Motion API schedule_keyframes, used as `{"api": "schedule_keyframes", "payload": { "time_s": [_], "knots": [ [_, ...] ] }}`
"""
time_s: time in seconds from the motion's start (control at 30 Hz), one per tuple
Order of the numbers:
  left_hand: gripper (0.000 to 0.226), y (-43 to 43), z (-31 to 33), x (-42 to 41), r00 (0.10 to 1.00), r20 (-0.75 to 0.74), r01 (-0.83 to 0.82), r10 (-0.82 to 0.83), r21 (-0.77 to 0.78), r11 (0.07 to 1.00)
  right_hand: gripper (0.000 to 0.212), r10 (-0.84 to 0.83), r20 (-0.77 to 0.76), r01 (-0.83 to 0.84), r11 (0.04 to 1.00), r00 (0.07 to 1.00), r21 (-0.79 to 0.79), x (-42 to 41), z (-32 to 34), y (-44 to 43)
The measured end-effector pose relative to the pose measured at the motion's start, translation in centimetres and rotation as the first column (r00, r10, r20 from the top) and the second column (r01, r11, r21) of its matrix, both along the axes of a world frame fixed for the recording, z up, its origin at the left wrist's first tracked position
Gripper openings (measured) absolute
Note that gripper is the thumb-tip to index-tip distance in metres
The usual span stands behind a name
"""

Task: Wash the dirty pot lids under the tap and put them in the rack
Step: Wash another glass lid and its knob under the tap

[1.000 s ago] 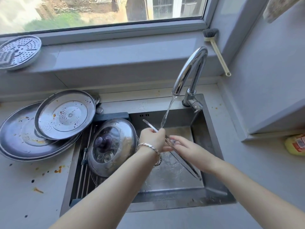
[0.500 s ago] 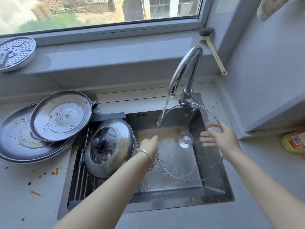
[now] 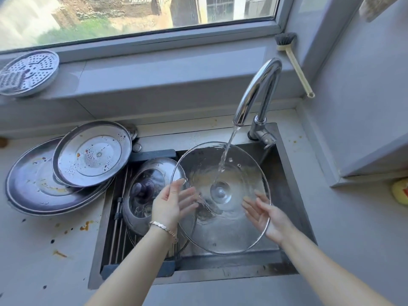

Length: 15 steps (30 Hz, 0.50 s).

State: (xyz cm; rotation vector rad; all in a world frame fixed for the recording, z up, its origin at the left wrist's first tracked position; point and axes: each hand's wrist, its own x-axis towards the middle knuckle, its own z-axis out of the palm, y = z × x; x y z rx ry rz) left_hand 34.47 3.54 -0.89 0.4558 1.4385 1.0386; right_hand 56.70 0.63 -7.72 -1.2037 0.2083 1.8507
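A round glass lid (image 3: 229, 230) with a metal rim is held inside-up over the sink (image 3: 289, 195), its knob seen through the glass. Water from the chrome tap (image 3: 258, 89) pours into its middle. My left hand (image 3: 172, 204) supports the lid's left rim with straight fingers under the glass. My right hand (image 3: 265, 215) lies under the right side, fingers spread and seen through the glass. A steel lid with a dark knob (image 3: 145, 193) rests on the roll-up rack (image 3: 117, 219) across the sink's left part. Two dirty steel lids (image 3: 92, 153) are stacked on the counter at left.
A perforated steamer plate (image 3: 28, 71) leans on the window sill at far left. A dish brush (image 3: 293, 62) leans in the sill's right corner. A yellow sponge (image 3: 399, 191) lies on the right counter. Sauce spots mark the left counter (image 3: 44, 250).
The glass lid went from edge-on to flat under the stream, inside facing up. Both hands shifted from gripping its edge to supporting it from beneath with straight fingers.
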Motion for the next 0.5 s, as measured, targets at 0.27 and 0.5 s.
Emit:
{"api": "schedule_keyframes", "payload": {
  "time_s": [0.27,0.5],
  "knots": [
    [0.033,0.4,-1.5,-1.2,0.963,0.203,-0.183,0.177,0.01,0.983,0.036,0.204,0.33,-0.285,0.933,0.922,0.22,2.1,4.5,4.9],
    [0.034,0.7,-2.3,0.4,0.941,0.271,-0.176,0.2,-0.111,0.978,0.029,0.145,0.818,-0.329,0.943,0.556,0.057,6.1,7.4,9.3]
  ]
}}
